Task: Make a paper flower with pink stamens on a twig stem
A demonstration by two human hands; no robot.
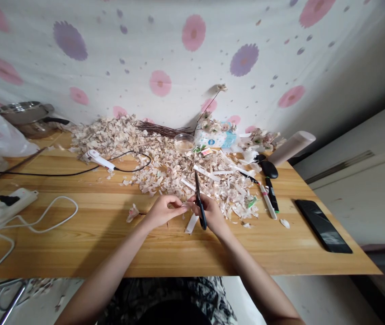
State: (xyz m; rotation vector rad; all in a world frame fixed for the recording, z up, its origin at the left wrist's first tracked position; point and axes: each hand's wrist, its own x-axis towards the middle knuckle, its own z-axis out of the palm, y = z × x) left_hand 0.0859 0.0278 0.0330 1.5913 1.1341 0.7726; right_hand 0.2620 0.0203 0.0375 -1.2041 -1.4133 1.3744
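Observation:
Black-handled scissors (199, 205) are in my right hand (212, 215), with the blades pointing away from me toward the petal pile. My left hand (165, 211) is closed in a pinch. Its fingertips meet those of my right hand over a tiny pale bit that is too small to name. Beside my left wrist, a pale pink artificial flower (132, 213) lies on the table, its dark stem running behind the hand. A white strip (191, 223) rests on the wood just below the hands. Loose cream petals (165, 169) spread out beyond them.
Behind the petals are brown stems (165, 130), a clear round dish (184, 142) and a tissue pack (213, 137). To the right lie a white pen (269, 203), a black marker (272, 196) and a phone (323, 225). A white corded device (99, 159) and power strip (12, 207) sit left.

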